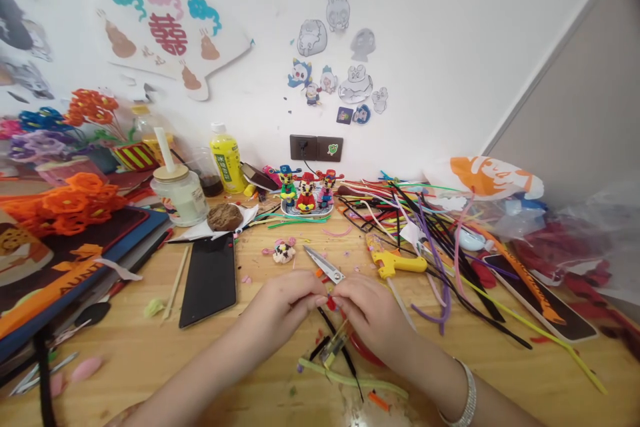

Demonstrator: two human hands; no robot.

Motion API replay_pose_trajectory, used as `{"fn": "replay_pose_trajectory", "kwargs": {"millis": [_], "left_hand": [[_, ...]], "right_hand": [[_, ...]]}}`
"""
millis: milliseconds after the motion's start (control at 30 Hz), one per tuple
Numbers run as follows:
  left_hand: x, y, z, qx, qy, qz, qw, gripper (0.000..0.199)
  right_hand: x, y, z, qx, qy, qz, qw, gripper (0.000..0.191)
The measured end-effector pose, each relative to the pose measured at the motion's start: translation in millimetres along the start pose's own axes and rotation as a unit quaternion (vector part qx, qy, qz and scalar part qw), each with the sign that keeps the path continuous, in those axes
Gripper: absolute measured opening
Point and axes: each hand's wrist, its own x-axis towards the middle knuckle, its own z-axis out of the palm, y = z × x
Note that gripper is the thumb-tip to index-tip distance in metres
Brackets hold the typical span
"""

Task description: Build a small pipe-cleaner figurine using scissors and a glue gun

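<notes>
My left hand and my right hand meet over the middle of the wooden table, fingertips pinched together. Between them is a small red piece, mostly hidden by the fingers, perhaps of fuzzy stem. Beneath the hands lie scissors, blades pointing away to the left; fingers cover their middle. A small black-and-white figure head with pink bits rests beyond my left hand. Past my right hand lies a yellow glue gun. A pale green fuzzy stem and small scraps are nearer me.
Three colourful figurines stand on a small plate at the back. Many loose fuzzy stems pile up at the right, beside a phone. A dark tablet or phone, a glass jar and a yellow bottle stand left.
</notes>
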Motion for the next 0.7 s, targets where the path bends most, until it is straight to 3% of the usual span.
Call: {"fn": "replay_pose_trajectory", "kwargs": {"millis": [100,267,367,467,600,700], "left_hand": [[1,1,0.2,0.006,0.004,0.001,1.0,0.016],[2,0,-0.5,0.017,0.001,0.009,1.0,0.016],[0,-3,-1.3,0.043,-0.019,0.021,0.999,0.017],[-1,-5,-0.6,0.072,-0.035,0.031,0.996,0.018],[-1,-6,4.7,0.071,0.007,0.02,0.997,0.016],[-1,-6,12.2,0.065,0.082,-0.001,0.995,0.012]], "right_hand": [[1,0,-1,0.0,-0.01,0.003,1.0,0.014],[7,-2,-11,0.078,-0.065,0.099,0.99,0.011],[10,-2,-16,0.136,-0.119,0.108,0.978,0.017],[9,-1,-14,0.158,-0.134,0.122,0.971,0.017],[8,-2,-7,0.201,-0.102,0.171,0.959,0.019],[8,-5,-1,0.264,-0.022,0.235,0.935,0.018]]}}
